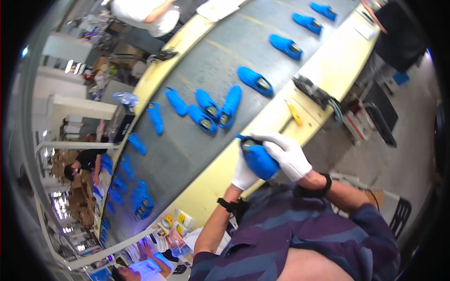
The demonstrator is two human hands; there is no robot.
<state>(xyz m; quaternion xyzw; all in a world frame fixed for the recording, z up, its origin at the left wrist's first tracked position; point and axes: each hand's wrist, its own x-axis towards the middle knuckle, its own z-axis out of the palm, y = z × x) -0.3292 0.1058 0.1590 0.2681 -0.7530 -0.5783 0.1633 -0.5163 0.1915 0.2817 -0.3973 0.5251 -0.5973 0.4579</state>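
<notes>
Between my two white-gloved hands I hold a blue shoe, close to my body and above the pale yellow table edge. My left hand is closed around its left side, with the fingers partly hidden behind it. From the right, my right hand grips the shoe near its dark opening, fingers over the top. On the grey belt beyond, a cluster of blue shoes lies nearest to my hands, among them one tilted shoe and another shoe touching it.
More blue shoes lie spaced along the belt toward the far right, and several at the left end. A yellow-handled cutter and a black strap-like bundle rest on the near ledge. A tape roll sits lower left. Co-workers stand across the belt and at left.
</notes>
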